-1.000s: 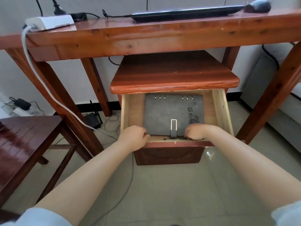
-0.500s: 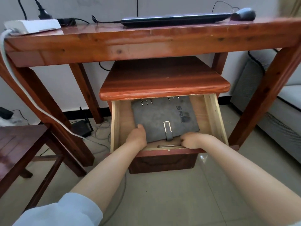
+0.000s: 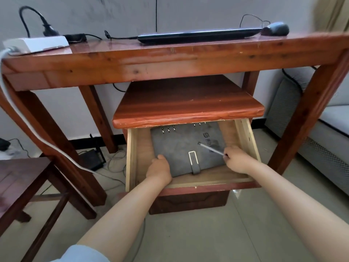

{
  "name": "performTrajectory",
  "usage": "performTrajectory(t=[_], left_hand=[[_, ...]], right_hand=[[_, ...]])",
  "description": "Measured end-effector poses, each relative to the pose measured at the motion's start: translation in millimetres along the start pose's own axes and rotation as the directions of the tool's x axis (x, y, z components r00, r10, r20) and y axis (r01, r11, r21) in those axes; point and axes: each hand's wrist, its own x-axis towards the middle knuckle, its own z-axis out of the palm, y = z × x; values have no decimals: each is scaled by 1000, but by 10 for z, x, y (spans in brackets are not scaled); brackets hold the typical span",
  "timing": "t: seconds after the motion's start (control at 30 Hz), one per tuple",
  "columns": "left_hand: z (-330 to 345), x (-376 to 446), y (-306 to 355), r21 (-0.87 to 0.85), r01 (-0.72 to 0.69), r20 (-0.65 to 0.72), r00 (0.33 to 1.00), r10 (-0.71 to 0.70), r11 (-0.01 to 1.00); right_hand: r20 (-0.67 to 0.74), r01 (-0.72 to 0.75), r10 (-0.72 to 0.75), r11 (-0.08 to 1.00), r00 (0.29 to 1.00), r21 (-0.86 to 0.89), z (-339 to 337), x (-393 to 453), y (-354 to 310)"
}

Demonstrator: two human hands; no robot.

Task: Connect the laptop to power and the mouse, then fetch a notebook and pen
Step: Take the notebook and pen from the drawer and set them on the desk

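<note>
A grey ring-bound notebook (image 3: 181, 146) with a strap clasp lies in the open wooden drawer (image 3: 131, 157) of a small cabinet under the desk. My left hand (image 3: 159, 170) grips the notebook's near left corner. My right hand (image 3: 237, 159) holds a thin pen (image 3: 209, 148) that points up and left over the cover. On the desk above, the closed laptop (image 3: 198, 35) has a cable plugged in at its left end, and a dark mouse (image 3: 276, 29) sits by its right end.
A white power strip (image 3: 37, 44) with a black plug sits on the desk's left end, its thick grey cord hanging to the floor. A dark wooden chair (image 3: 20, 176) stands at left, a grey sofa (image 3: 324, 129) at right. A router and cables lie on the floor.
My right hand picked the pen up from the drawer's front edge and lifted it over the notebook. My left hand moved from the drawer front onto the notebook's corner.
</note>
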Motion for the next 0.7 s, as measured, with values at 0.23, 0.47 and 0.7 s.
performTrajectory(t=[0.23,0.47,0.7], left_hand=[[-73,69,-112,-517,139,74,990,-118,844],[-139,-12,-247,-404,87,82,995,-58,910],[-295,-250,-204,412,-166,-241,928,283,896]], right_hand=[[75,-227,215,885,974,407,21,185,-232],[159,-248,211,929,964,274,-39,-47,-300],[32,-179,178,934,983,310,-15,-294,-305]])
